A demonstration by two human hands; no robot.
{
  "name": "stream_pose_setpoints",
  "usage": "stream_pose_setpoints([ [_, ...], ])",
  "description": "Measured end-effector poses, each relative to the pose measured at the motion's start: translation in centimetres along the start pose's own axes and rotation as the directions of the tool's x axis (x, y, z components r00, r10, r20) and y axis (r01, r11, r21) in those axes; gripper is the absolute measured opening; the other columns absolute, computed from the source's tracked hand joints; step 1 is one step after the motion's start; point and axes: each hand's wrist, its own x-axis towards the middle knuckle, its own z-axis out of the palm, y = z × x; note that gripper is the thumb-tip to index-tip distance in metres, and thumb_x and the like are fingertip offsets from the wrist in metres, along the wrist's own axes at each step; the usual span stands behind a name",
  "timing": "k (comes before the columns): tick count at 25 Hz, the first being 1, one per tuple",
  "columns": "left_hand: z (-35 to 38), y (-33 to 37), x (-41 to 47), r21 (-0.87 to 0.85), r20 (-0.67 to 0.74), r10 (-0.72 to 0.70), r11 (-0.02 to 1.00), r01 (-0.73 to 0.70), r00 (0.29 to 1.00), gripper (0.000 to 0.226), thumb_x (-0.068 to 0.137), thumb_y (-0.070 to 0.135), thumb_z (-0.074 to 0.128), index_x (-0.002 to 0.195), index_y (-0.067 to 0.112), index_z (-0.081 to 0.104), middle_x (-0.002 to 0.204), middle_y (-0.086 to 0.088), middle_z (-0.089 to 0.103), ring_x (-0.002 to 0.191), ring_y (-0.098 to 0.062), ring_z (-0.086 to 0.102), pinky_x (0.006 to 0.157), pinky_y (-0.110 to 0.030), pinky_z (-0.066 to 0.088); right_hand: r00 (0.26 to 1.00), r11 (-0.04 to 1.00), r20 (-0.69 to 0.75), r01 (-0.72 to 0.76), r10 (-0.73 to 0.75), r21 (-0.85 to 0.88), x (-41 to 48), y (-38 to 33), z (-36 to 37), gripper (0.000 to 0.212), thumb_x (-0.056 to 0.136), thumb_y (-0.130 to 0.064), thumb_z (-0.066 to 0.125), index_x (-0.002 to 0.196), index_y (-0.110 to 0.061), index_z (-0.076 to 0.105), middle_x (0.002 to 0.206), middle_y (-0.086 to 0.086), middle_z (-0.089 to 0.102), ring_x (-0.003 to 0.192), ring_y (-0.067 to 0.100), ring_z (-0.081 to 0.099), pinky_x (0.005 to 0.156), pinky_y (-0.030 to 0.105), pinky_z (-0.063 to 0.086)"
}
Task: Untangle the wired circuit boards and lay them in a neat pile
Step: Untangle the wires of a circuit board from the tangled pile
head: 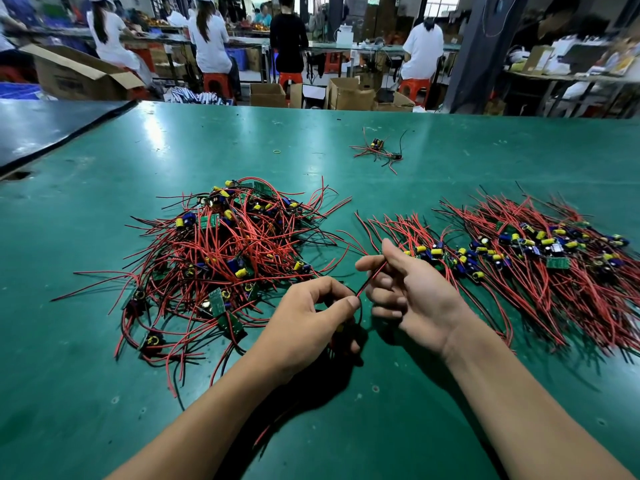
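Your left hand curls over a mostly hidden board, its thumb pinching a red wire. Your right hand pinches the same wire farther along. Both hover over the green desk, between the tangled heap on your left and the laid-out pile on your right.

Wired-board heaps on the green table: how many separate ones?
3: tangled heap left, neat pile right, small cluster farther back. Left hand and right hand hold one more wired board, mostly hidden.
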Motion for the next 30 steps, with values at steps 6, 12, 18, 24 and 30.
stream_pose_setpoints([
  [6, 0.0, 0.2, -0.3, 0.172, -0.034, 0.076, 0.983, -0.069, 0.997, 0.011, 0.092, 0.019, 0.065, 0.083, 0.017, 0.071, 0.065, -0.008, 0.065, 0.049, -0.024, 0.066, 0.051, -0.038, 0.053, 0.997, 0.993, 0.081, 0.003, 0.007, -0.12, -0.5, -0.1, -0.1, 0.049, 0.093, -0.05, 0.049, 0.079, -0.014, 0.079, 0.062, -0.005, 0.027, 0.041, 0.006, 0.02, 0.042, 0.021, 0.014],
  [12, 0.1, 0.2, -0.2, 0.043, -0.073, 0.082, 0.996, -0.079, 0.994, 0.026, 0.094, 0.016, 0.063, 0.079, -0.004, 0.063, 0.098, 0.009, 0.073, 0.048, -0.024, 0.059, 0.044, -0.037, 0.052, 0.978, 0.87, 0.178, 0.18, -0.109, -0.459, -1.0, 2.3, 1.3, 0.04, 0.101, -0.047, 0.052, 0.095, -0.019, 0.079, 0.072, 0.02, 0.071, 0.05, 0.025, 0.064, 0.051, 0.028, 0.053],
  [18, -0.1, -0.2, 0.2, 0.064, -0.062, 0.052, 0.997, -0.048, 0.997, 0.025, 0.092, 0.017, 0.066, 0.071, 0.006, 0.059, 0.074, 0.002, 0.068, 0.049, -0.026, 0.059, 0.051, -0.037, 0.049, 0.949, 0.778, 0.016, 0.268, -0.315, -0.569, -0.4, 1.8, 0.6, 0.04, 0.101, -0.042, 0.054, 0.088, -0.015, 0.08, 0.059, -0.006, 0.07, 0.05, 0.001, 0.061, 0.047, 0.012, 0.043],
  [24, -0.3, 0.1, 0.1, 0.039, 0.007, 0.013, 0.999, -0.013, 1.0, 0.022, 0.091, 0.021, 0.067, 0.078, 0.004, 0.062, 0.057, -0.007, 0.055, 0.043, -0.023, 0.055, 0.05, -0.029, 0.046, 0.888, 0.854, -0.154, 0.349, -0.433, -0.386, 0.6, 1.2, -0.5, 0.041, 0.094, -0.05, 0.059, 0.079, -0.017, 0.079, 0.053, -0.002, 0.021, 0.041, 0.009, 0.016, 0.039, 0.019, 0.016],
  [30, -0.4, 0.3, -0.1, 0.005, 0.071, 0.004, 1.0, -0.005, 0.997, 0.02, 0.09, 0.018, 0.067, 0.075, 0.005, 0.065, 0.056, -0.008, 0.054, 0.042, -0.023, 0.053, 0.045, -0.024, 0.044, 0.979, 0.988, -0.129, 0.156, -0.157, -0.016, 0.3, -0.3, -0.6, 0.061, 0.098, -0.051, 0.049, 0.05, -0.016, 0.063, 0.054, -0.004, 0.028, 0.034, 0.005, 0.019, 0.036, 0.018, 0.016],
])
